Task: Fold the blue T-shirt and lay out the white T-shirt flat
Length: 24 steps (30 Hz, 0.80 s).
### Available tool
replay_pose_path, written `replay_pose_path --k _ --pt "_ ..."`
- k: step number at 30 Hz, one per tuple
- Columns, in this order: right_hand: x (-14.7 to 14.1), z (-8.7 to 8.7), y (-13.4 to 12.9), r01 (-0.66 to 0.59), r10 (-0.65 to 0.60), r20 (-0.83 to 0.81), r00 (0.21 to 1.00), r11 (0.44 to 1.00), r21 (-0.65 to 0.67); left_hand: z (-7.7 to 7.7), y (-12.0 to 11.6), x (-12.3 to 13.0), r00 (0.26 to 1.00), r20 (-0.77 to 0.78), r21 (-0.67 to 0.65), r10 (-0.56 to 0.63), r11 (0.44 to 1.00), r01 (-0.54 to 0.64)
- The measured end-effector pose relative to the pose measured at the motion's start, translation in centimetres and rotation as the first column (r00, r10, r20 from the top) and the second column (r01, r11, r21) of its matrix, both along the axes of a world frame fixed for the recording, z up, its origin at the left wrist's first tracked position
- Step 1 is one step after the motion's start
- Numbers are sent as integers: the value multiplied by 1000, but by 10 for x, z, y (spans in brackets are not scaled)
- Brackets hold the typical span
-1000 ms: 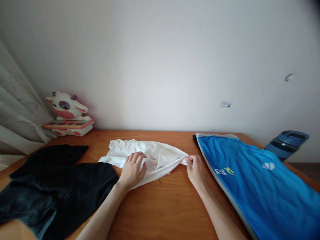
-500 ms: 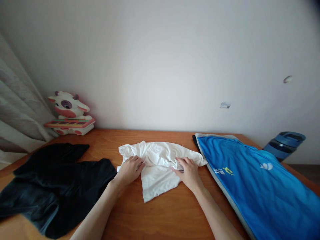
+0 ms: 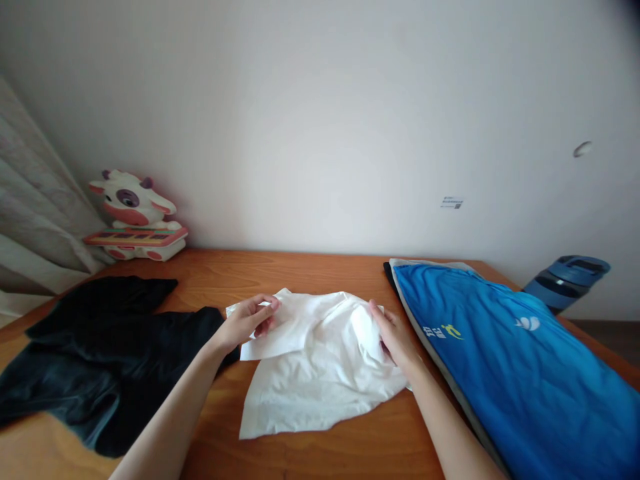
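The white garment [image 3: 320, 367], judged light, limp and best taken by its edges, is pinched at opposite sides by the left hand [image 3: 245, 321] and right hand [image 3: 395, 337].

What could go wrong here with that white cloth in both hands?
The white cloth is already creased, so it may bunch unevenly between the left hand and right hand. Its left edge lies close to the black garment, and its right edge near the blue garment; either might get dragged along.
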State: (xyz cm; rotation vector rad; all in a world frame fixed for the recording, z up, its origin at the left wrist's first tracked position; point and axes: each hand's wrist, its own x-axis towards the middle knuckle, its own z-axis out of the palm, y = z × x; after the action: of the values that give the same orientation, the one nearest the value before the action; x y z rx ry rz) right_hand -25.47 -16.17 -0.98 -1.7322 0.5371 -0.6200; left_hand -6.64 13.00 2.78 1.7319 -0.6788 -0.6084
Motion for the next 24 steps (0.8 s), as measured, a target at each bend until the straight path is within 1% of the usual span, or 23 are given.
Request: replay_pose_path --k 1,2,4,6,7,9,10,11,12,14,15,16,17,18,19,21,22,23,24 --pt "1 -4 -3 79 -78 9 997 988 -133 -2 -1 -1 997 76 44 -26 999 23" --pt "3 -8 -7 140 -139 22 990 955 -260 -4 -2 -2 984 167 108 -63 993 45" --pt "4 -14 -14 227 -213 82 974 861 -454 -7 -4 -6 925 345 272 -156 960 61" --pt "4 -17 -19 267 -228 143 963 756 -598 -9 -6 -10 859 453 409 -240 912 39" --pt "3 -16 -19 271 -221 161 962 693 -668 -9 -6 -12 837 474 452 -275 891 36" --pt "1 -11 -16 248 -186 172 967 555 -794 -8 -7 -17 807 494 494 -323 868 45" --pt "0 -8 -12 227 -165 166 972 494 -840 -6 -8 -19 790 507 503 -345 863 54" --pt "-1 -5 -8 205 -145 156 977 444 -872 -5 -10 -21 766 528 510 -366 858 58" --pt "-2 -1 -3 184 -125 145 982 407 -895 -3 -11 -23 735 558 520 -385 853 52" --pt "-2 3 10 135 -80 114 990 365 -921 -1 -15 -27 659 642 529 -393 849 -9" --pt "-2 4 16 107 -51 95 994 360 -927 -1 -17 -29 619 692 515 -372 855 -62" --pt "-1 4 23 77 -14 77 997 369 -926 -1 -20 -32 579 745 480 -331 869 -121" --pt "0 3 30 48 29 64 998 393 -918 -1 -23 -35 541 796 420 -271 891 -172" --pt "2 1 37 17 76 56 996 433 -901 -2 -25 -38 508 837 342 -203 919 -197" --pt "3 -1 44 -18 123 48 991 484 -875 -3 -28 -43 484 866 253 -130 947 -198" --pt "4 -4 58 -100 206 30 978 590 -801 -4 -33 -54 453 891 94 -22 986 -137" --pt "5 -5 64 -141 243 21 970 630 -764 -4 -36 -61 433 901 41 1 995 -87" --pt "4 -6 69 -177 274 13 962 658 -732 -4 -38 -68 404 915 14 -2 1000 -28" --pt "4 -5 72 -205 299 10 954 677 -706 -5 -40 -75 366 930 14 -26 999 34"
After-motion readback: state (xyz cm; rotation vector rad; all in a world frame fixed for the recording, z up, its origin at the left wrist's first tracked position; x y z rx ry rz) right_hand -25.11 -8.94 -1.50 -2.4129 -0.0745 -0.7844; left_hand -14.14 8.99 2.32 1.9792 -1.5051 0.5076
